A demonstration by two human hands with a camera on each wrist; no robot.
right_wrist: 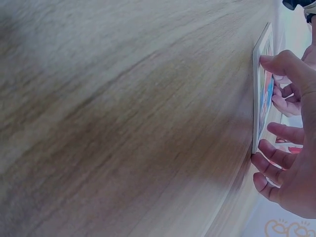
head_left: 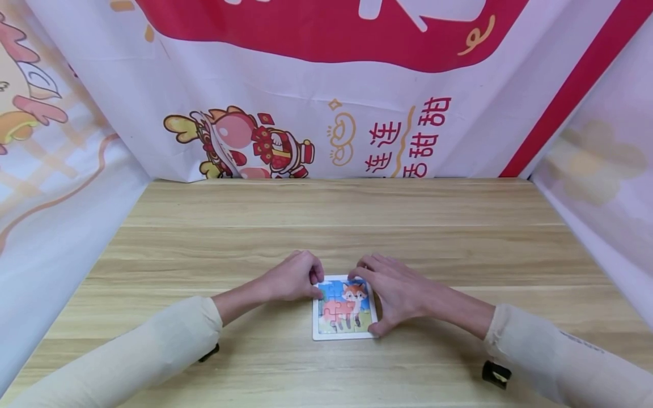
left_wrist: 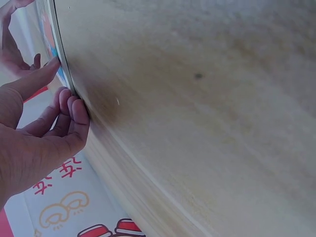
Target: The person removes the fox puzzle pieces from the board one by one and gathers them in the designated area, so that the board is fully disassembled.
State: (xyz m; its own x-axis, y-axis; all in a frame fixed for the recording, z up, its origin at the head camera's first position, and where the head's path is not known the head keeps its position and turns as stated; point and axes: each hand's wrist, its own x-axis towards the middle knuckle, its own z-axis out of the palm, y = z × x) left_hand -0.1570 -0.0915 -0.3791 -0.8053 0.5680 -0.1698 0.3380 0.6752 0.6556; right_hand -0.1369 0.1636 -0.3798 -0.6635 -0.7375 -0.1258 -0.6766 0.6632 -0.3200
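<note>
A small square jigsaw puzzle (head_left: 339, 309) lies flat on the table, its pieces forming a fox picture inside a white frame (head_left: 339, 337). At the frame's upper left corner, my left hand (head_left: 296, 276) holds the edge; in the left wrist view its thumb (left_wrist: 47, 71) lies over the rim and the curled fingers (left_wrist: 74, 111) meet the side. My right hand (head_left: 400, 289) spans the right side, gripping the frame between thumb near the lower right corner and fingers at the top edge. The right wrist view shows that thumb (right_wrist: 286, 64) on the rim.
The wood-grain table (head_left: 229, 243) extends around the puzzle on all sides. Printed cloth (head_left: 306, 85) hangs along its back edge, and more cloth borders the left and right. Pale sleeves (head_left: 153, 340) cover both forearms, with dark wrist devices (head_left: 496, 374) below them.
</note>
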